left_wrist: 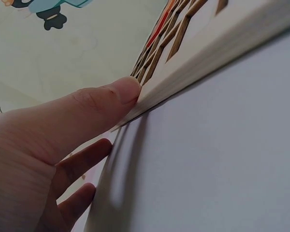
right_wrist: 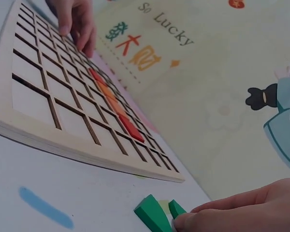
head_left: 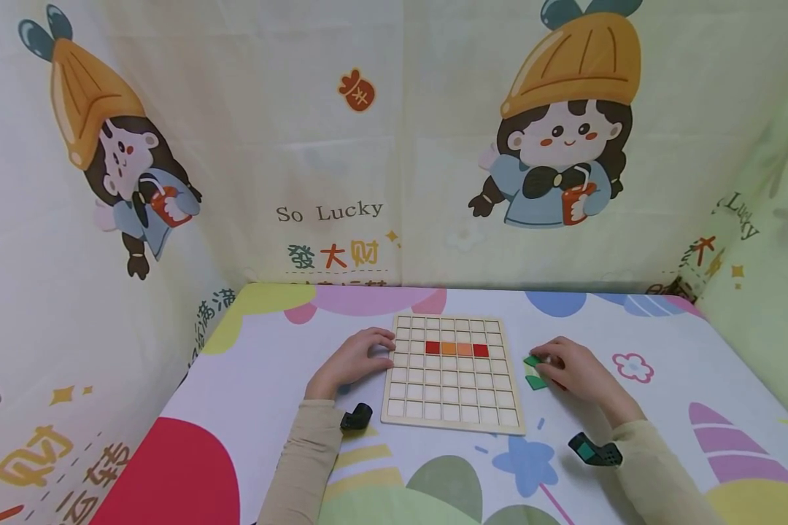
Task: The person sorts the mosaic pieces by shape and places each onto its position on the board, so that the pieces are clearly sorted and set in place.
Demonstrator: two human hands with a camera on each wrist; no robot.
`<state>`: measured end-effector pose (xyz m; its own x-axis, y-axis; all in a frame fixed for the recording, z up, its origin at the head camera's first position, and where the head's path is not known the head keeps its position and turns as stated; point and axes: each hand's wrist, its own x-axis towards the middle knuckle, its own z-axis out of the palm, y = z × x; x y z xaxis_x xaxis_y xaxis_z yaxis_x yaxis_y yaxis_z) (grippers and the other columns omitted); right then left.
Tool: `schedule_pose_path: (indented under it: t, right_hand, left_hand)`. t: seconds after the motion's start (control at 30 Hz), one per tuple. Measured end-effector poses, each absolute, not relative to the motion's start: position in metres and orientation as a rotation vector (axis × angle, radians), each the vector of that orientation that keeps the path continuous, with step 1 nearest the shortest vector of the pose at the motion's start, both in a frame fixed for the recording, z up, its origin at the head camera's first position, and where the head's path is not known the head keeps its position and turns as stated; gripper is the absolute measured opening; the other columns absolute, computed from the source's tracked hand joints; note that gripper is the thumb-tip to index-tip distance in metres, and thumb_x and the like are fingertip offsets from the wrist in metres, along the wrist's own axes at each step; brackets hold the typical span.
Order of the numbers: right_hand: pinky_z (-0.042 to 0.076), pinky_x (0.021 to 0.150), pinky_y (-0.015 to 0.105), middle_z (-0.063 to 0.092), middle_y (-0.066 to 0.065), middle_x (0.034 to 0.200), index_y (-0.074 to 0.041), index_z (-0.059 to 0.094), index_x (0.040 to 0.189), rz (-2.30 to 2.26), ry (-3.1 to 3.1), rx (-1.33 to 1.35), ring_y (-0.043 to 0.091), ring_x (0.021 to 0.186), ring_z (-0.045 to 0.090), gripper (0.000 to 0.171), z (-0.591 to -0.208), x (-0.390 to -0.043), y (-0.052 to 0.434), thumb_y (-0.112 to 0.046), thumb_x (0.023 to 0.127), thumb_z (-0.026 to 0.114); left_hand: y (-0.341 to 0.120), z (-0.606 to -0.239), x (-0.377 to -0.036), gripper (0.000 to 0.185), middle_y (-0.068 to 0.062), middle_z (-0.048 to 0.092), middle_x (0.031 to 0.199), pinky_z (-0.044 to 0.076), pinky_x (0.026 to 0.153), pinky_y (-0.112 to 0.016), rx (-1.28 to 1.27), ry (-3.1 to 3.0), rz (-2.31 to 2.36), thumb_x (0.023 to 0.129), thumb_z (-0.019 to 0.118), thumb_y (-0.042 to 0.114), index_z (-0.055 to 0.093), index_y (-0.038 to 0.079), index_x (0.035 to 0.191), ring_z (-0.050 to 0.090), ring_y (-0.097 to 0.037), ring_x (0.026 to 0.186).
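A wooden grid board (head_left: 452,426) lies flat on the table. In one of its rows sit a red tile (head_left: 433,348), an orange tile (head_left: 449,348), a lighter orange tile (head_left: 465,349) and another red tile (head_left: 481,351). My left hand (head_left: 354,359) rests at the board's left edge, thumb against the rim, fingers loosely bent. To the right of the board, my right hand (head_left: 573,368) pinches a green tile (right_wrist: 175,208) between thumb and fingertips, close over the table. A second green tile (right_wrist: 152,213) lies beside it. A bit of red shows under the right hand.
A patterned cloth (head_left: 289,350) covers the table. Behind it and at both sides hang printed fabric walls (head_left: 433,248). Dark wrist cameras sit by the left sleeve (head_left: 305,445) and the right sleeve (head_left: 657,467).
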<state>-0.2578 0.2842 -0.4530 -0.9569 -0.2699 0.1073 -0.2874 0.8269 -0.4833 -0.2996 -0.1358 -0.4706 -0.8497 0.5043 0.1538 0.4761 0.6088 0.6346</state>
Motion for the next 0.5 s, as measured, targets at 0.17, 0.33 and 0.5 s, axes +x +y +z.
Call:
schedule_pose_path:
  t: [0.17,0.33,0.5]
  right_hand:
    - [0.039,0.061,0.028,0.057,0.006,0.093,-0.001,0.069,0.112,0.792,-2.959,0.38,0.018,0.075,0.047,0.033,-0.4552,-0.2563,0.284,-0.019,0.086,0.075]
    - [0.046,0.071,0.035,0.061,0.011,0.105,-0.004,0.07,0.113,0.783,-2.957,0.393,0.023,0.085,0.051,0.031,-0.4572,-0.2577,0.2837,-0.019,0.087,0.074]
    - [0.048,0.076,0.04,0.061,0.014,0.109,-0.005,0.071,0.111,0.775,-2.947,0.427,0.024,0.089,0.052,0.026,-0.4564,-0.2575,0.2832,-0.017,0.087,0.073]
  left_hand:
    - [-0.1352,-0.4695,-0.299,0.025,-0.002,0.058,0.132,0.036,0.111,-0.04,0.836,2.777,1.088,0.086,0.076,0.018,0.07,0.009,0.109,0.049,-0.023,0.128]
    - [-0.1357,-0.4684,-0.2978,0.025,-0.003,0.058,0.131,0.036,0.11,-0.04,0.837,2.768,1.101,0.086,0.076,0.018,0.07,0.009,0.108,0.049,-0.023,0.128]
    - [-0.1357,-0.4683,-0.2975,0.025,-0.003,0.059,0.131,0.036,0.11,-0.04,0.844,2.773,1.103,0.085,0.076,0.018,0.071,0.009,0.108,0.049,-0.023,0.128]
